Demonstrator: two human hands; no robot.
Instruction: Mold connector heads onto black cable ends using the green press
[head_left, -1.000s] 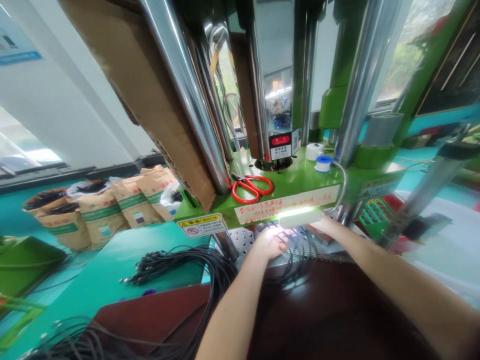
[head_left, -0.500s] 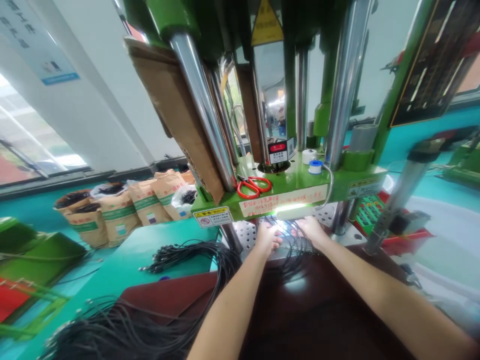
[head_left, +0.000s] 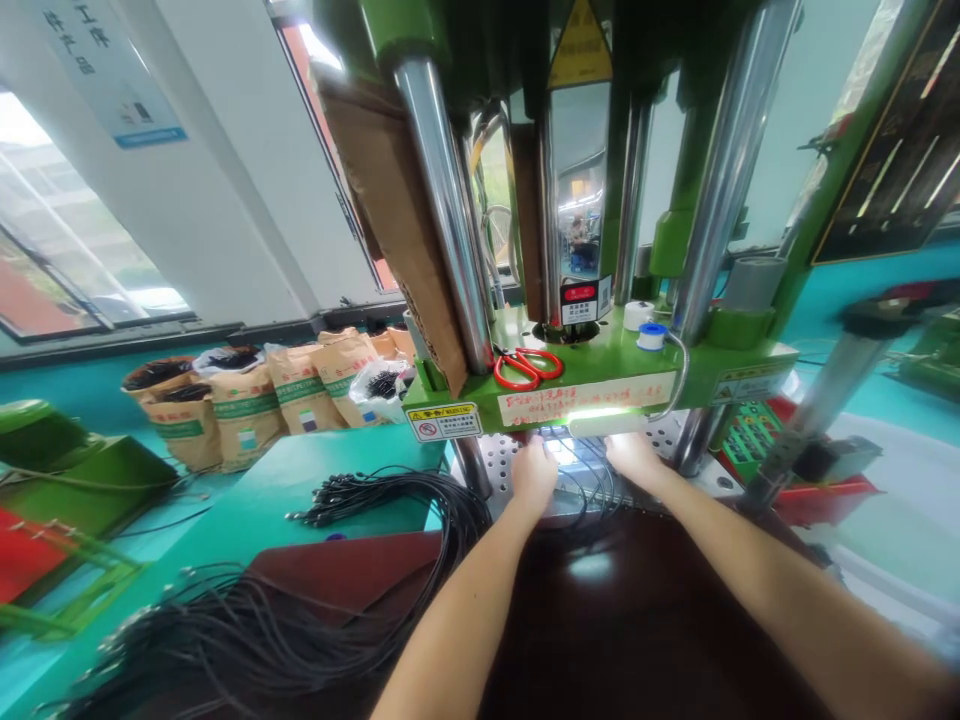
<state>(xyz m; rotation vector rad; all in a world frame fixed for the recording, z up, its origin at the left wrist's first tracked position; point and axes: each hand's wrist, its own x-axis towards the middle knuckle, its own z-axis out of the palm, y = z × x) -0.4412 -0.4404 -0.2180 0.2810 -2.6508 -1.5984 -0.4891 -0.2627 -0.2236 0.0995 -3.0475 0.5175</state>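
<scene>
My left hand is at the left side of the lit metal mould under the green press, its fingers curled and closed. Whatever those fingers grip is hidden behind the hand. On the mould's right side is my right hand, also closed, with its fingertips partly covered by the lamp. Several black cables run out of the mould between my hands and hang over the dark table edge.
Red-handled scissors and a blue-and-white tape roll lie on the press plate. Bundled black cables cover part of the green table at left. Paper sacks stand behind. Steel columns flank the work area.
The view has shifted, so the press sits further right. My hands have moved slightly apart to the mould's two sides, and the left fingers have curled in.
</scene>
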